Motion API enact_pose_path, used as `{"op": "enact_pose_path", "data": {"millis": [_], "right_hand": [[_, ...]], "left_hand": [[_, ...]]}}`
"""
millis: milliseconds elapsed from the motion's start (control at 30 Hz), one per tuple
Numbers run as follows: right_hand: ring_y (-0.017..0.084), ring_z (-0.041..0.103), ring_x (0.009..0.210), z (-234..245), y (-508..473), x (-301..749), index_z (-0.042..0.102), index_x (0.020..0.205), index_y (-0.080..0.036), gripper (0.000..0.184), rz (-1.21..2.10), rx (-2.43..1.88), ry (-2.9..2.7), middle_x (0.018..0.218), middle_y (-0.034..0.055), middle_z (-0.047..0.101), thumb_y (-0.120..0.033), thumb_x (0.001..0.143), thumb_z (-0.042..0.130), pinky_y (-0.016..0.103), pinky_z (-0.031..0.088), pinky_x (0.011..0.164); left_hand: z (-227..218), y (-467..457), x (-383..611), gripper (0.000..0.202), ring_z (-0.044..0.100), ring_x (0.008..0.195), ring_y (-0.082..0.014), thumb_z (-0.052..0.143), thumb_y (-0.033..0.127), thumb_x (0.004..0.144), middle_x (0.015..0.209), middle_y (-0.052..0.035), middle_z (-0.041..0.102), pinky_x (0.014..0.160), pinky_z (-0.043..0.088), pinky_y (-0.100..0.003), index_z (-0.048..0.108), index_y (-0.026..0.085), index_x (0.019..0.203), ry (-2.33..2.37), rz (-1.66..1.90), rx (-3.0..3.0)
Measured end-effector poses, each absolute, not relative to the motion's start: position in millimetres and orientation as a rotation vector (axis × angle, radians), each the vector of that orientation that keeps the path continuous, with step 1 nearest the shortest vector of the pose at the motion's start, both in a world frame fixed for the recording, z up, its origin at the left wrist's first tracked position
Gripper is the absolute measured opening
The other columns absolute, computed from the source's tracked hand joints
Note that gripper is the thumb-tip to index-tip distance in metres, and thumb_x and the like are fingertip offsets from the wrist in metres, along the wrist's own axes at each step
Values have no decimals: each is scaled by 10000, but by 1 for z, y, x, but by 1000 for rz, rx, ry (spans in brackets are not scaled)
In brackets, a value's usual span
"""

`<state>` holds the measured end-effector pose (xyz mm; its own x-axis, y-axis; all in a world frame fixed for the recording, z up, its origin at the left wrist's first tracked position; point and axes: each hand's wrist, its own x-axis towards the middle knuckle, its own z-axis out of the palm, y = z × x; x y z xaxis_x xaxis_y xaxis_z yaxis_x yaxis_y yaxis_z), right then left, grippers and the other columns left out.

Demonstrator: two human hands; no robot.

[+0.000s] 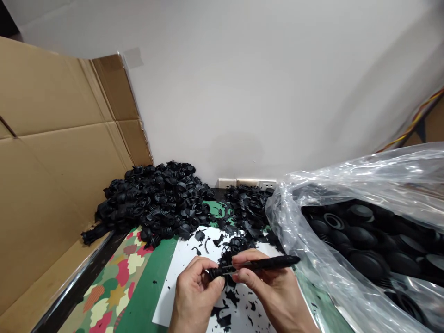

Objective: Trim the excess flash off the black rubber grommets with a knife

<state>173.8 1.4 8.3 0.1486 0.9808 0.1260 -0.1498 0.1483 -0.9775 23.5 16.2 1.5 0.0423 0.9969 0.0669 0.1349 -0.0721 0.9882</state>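
Pinched in the fingertips of my left hand [197, 293] is a small ribbed black rubber part [215, 274]. My right hand [267, 289] grips a slim knife [270, 263] with a black handle that points off to the right. Its thin metal blade reaches left and touches the rubber part. My fingers cover some of both things, so the exact contact is hidden. Under the hands lies a white sheet [169, 282], strewn with black rubber scraps [225, 319].
Many black rubber parts [163, 199] are heaped at the back left against a cardboard panel [69, 138]. More scraps [248, 203] lie by the wall sockets [267, 185]. At right, a clear plastic bag [291, 222] holds large round black parts [367, 263]. A patterned cloth [114, 291] lies left.
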Motion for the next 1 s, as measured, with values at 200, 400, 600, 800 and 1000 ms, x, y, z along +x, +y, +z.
{"op": "enact_pose_path", "data": {"millis": [200, 400, 600, 800, 1000], "right_hand": [[208, 612, 646, 8, -1, 169, 706, 725, -203, 220, 947, -1096, -1121, 707, 43, 657, -420, 688, 706, 307, 503, 592], [186, 605, 602, 2, 1, 170, 683, 746, -201, 174, 844, -1042, -1229, 653, 26, 633, -375, 739, 678, 268, 491, 540], [153, 593, 588, -1, 1, 175, 615, 807, -191, 110, 433, -917, -1678, 686, 36, 619, -145, 843, 522, 229, 474, 518], [145, 583, 510, -1, 15, 192, 609, 729, -189, 127, 225, -1104, -1485, 614, 26, 617, -215, 835, 544, 233, 467, 476], [181, 615, 514, 1, 11, 190, 638, 764, -184, 215, 804, -1133, -1187, 530, 5, 637, -393, 789, 596, 267, 497, 505]], "left_hand": [[-1, 15, 23, 68, 461, 556, -127, 620, 116, 654, 660, 15, 511, 495, 377, -214, 635, 167, 698, 1244, 1133, 1418], [-6, 17, 23, 85, 445, 546, -124, 619, 108, 629, 665, 14, 506, 486, 368, -217, 635, 164, 691, 1253, 1131, 1444], [-4, 13, 23, 115, 434, 530, -109, 642, 72, 605, 656, 14, 528, 470, 352, -200, 652, 162, 675, 1213, 1109, 1518], [-1, 12, 24, 148, 476, 519, -100, 630, 56, 568, 650, 12, 578, 466, 377, -184, 662, 163, 664, 1182, 1151, 1432], [-4, 15, 23, 151, 449, 464, -67, 634, 52, 545, 609, 33, 555, 411, 358, -156, 663, 156, 649, 1187, 1220, 1279]]}}
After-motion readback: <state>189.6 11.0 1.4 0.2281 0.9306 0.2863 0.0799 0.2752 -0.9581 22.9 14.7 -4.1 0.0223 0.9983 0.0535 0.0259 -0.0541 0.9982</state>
